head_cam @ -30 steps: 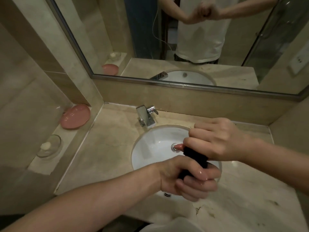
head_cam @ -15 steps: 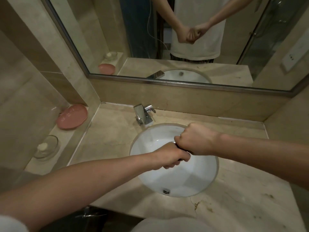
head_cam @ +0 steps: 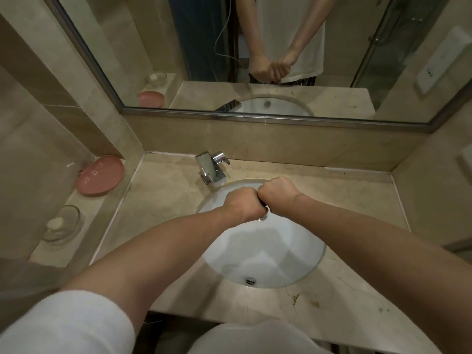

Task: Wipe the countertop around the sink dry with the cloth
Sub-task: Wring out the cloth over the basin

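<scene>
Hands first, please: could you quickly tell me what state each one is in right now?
Left hand: fist closed around a dark cloth, above the sink.
Right hand: fist closed on the same cloth, pressed against the left hand.

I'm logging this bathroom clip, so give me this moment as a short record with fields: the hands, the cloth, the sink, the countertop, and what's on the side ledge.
left hand: fist, gripping a dark cloth, pressed against the other fist
right hand: fist, gripping the same cloth
cloth: almost hidden, only a dark sliver shows between the fists
position: both hands over the sink, not on the countertop
faucet: chrome, behind the basin, no water seen running
side ledge: pink dish, glass dish with a pale lump in it
wiping: not yet started
</scene>
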`<state>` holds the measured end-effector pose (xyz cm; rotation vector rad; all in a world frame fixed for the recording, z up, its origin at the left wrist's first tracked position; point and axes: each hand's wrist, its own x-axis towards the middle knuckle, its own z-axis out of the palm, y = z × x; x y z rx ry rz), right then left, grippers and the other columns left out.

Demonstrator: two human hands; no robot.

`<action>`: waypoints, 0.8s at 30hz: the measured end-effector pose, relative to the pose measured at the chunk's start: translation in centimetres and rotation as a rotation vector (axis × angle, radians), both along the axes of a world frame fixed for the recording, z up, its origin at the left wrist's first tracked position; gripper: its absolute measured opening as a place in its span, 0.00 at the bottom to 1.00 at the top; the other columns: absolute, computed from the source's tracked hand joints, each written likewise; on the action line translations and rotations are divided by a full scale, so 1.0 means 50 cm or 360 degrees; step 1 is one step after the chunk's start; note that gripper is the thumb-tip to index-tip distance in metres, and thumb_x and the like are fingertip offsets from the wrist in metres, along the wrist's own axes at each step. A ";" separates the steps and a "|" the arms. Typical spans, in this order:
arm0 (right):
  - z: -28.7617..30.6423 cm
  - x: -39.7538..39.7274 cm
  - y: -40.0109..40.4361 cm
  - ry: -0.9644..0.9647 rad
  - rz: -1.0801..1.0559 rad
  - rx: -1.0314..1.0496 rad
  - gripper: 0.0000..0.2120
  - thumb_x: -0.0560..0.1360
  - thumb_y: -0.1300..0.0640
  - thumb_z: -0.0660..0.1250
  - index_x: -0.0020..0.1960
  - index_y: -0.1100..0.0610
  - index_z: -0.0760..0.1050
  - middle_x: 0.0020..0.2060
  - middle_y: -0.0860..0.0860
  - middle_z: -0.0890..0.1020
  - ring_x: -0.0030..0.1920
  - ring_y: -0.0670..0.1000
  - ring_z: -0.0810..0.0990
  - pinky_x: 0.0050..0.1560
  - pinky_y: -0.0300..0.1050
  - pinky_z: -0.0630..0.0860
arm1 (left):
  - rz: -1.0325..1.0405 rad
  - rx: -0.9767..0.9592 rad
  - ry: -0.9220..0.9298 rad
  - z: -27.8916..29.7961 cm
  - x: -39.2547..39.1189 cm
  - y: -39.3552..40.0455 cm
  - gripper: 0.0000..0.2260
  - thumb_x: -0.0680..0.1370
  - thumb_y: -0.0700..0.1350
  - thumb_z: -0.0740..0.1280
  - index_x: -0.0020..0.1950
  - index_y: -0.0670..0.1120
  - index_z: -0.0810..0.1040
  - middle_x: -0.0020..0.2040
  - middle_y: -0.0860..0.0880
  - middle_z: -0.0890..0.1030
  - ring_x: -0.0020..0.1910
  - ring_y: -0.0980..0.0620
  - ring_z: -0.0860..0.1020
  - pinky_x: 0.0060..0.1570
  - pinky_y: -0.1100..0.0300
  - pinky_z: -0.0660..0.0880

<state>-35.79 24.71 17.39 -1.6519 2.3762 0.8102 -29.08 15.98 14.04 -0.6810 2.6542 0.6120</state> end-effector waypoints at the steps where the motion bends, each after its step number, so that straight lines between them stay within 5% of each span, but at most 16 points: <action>1: -0.006 -0.001 0.001 -0.0019 -0.0051 -0.0021 0.15 0.77 0.66 0.62 0.36 0.53 0.63 0.52 0.49 0.83 0.52 0.55 0.82 0.42 0.43 0.68 | -0.0045 -0.0052 -0.0017 0.000 -0.004 -0.001 0.06 0.69 0.47 0.67 0.32 0.48 0.75 0.30 0.52 0.75 0.30 0.49 0.74 0.28 0.60 0.64; 6: -0.030 0.000 0.012 -0.0122 -0.0207 -0.0147 0.07 0.76 0.63 0.63 0.45 0.51 0.71 0.51 0.49 0.83 0.52 0.54 0.82 0.43 0.43 0.67 | -0.0204 -0.0244 -0.0048 -0.011 -0.015 -0.003 0.05 0.68 0.48 0.67 0.33 0.49 0.75 0.29 0.53 0.73 0.30 0.50 0.72 0.28 0.61 0.63; 11: -0.050 -0.007 0.035 -0.0232 -0.0301 -0.0329 0.05 0.74 0.62 0.63 0.44 0.53 0.70 0.45 0.52 0.82 0.43 0.56 0.76 0.42 0.44 0.65 | -0.0153 -0.0084 -0.0147 -0.015 -0.019 -0.001 0.09 0.69 0.47 0.68 0.31 0.48 0.72 0.29 0.52 0.73 0.28 0.51 0.71 0.28 0.61 0.61; 16: -0.048 -0.012 0.049 -0.0277 -0.0356 -0.0625 0.07 0.78 0.53 0.62 0.53 0.54 0.74 0.48 0.52 0.83 0.48 0.58 0.81 0.38 0.44 0.63 | 0.0013 0.0685 -0.0345 0.033 -0.027 -0.033 0.10 0.70 0.47 0.71 0.36 0.45 0.72 0.33 0.47 0.72 0.27 0.50 0.66 0.25 0.62 0.60; 21: -0.061 0.014 0.063 -0.0378 -0.0670 -0.1131 0.12 0.76 0.48 0.68 0.55 0.52 0.75 0.48 0.47 0.83 0.49 0.53 0.81 0.33 0.44 0.61 | -0.0052 0.0964 0.0155 0.050 0.018 -0.085 0.12 0.70 0.52 0.78 0.47 0.52 0.79 0.41 0.50 0.83 0.34 0.52 0.79 0.30 0.61 0.72; 24: -0.072 0.035 0.067 -0.0841 -0.0809 -0.1388 0.13 0.74 0.52 0.72 0.57 0.50 0.77 0.50 0.44 0.82 0.52 0.49 0.79 0.40 0.40 0.67 | 0.0124 0.1314 0.0512 0.027 0.064 -0.110 0.14 0.73 0.45 0.77 0.57 0.51 0.80 0.48 0.46 0.83 0.37 0.53 0.81 0.35 0.61 0.77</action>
